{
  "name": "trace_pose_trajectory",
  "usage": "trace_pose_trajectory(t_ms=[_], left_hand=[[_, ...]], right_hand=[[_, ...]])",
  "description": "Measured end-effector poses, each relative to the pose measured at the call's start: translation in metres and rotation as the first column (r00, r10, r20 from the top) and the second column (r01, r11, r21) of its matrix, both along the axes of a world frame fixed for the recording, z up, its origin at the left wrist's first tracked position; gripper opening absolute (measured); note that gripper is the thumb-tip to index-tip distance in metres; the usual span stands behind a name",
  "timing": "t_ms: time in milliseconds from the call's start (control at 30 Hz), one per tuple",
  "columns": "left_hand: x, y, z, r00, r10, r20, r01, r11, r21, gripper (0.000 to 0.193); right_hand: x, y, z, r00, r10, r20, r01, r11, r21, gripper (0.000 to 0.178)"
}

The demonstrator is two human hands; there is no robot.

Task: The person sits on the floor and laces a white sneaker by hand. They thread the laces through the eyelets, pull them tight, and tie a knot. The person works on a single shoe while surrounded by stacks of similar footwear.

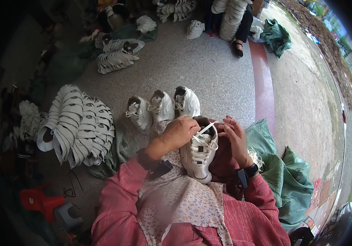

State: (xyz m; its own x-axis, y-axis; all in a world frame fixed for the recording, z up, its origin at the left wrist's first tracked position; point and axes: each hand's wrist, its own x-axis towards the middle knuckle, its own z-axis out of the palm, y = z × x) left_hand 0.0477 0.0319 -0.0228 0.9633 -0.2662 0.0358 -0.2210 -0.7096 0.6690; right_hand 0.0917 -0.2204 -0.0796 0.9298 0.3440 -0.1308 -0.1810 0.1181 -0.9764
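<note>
A white sneaker (190,160) rests on my lap with its toe toward me and its opening away from me. White laces criss-cross its tongue, and a loose shoelace (204,130) crosses above the opening. On the shoe's left, my left hand (178,132) is closed, its fingertips pinching the lace. Over on the right, my right hand (235,137) has the other lace end between thumb and fingers. Just beyond the shoe stand three more white sneakers, a left one (139,115), a middle one (162,105) and a right one (186,101), all with laces in them.
Nested white shoe uppers (79,125) form a big pile at left, with another pile (117,55) farther off. Green sacks (295,180) lie by my right side. A red stool (40,201) is at lower left. Across the floor sits another person (241,35) beside stacked uppers.
</note>
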Motion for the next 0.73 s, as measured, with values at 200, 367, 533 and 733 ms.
trace_pose_trajectory(t_ms=[200, 367, 533, 733], left_hand=[[-0.005, -0.008, -0.003, 0.998, 0.01, 0.066, -0.009, 1.0, -0.018, 0.017], [-0.014, -0.01, -0.001, 0.986, 0.007, 0.168, -0.02, 0.997, 0.072, 0.018], [-0.033, -0.025, 0.012, 0.974, -0.019, 0.226, -0.032, 0.975, 0.22, 0.021], [-0.039, -0.042, 0.045, 0.972, -0.111, 0.209, 0.036, 0.942, 0.333, 0.03]], right_hand=[[0.006, 0.003, -0.007, 0.912, 0.223, 0.345, -0.126, 0.951, -0.284, 0.039], [0.015, 0.011, 0.005, 0.886, 0.409, 0.217, -0.276, 0.844, -0.46, 0.042], [0.013, 0.002, 0.015, 0.904, 0.427, 0.02, -0.421, 0.898, -0.125, 0.038], [0.001, -0.01, 0.017, 0.93, 0.366, -0.048, -0.358, 0.927, 0.114, 0.047]])
